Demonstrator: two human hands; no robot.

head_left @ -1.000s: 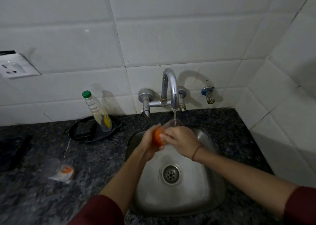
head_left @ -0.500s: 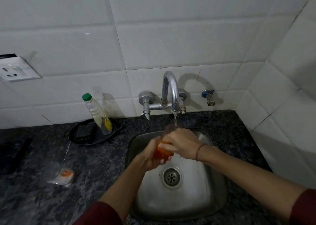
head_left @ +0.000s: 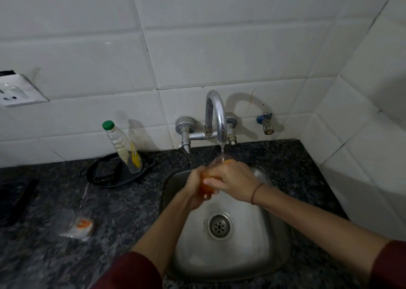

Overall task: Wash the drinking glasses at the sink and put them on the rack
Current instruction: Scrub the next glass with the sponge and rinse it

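Note:
A clear drinking glass with an orange lower part is held over the steel sink. Its rim is up under the thin stream of water from the chrome tap. My left hand wraps the glass from the left. My right hand covers it from the right and above, fingers across the orange part. Most of the glass is hidden by both hands. Another clear glass lies on its side on the counter at the left.
A white and orange item touches the lying glass. A green-capped bottle stands in a black dish left of the tap. A small valve sticks out of the tiled wall. The drain is uncovered. No rack is in view.
Both hands dipped a little with the glass tilted, then came back up, so the rim is under the stream again. The water keeps running.

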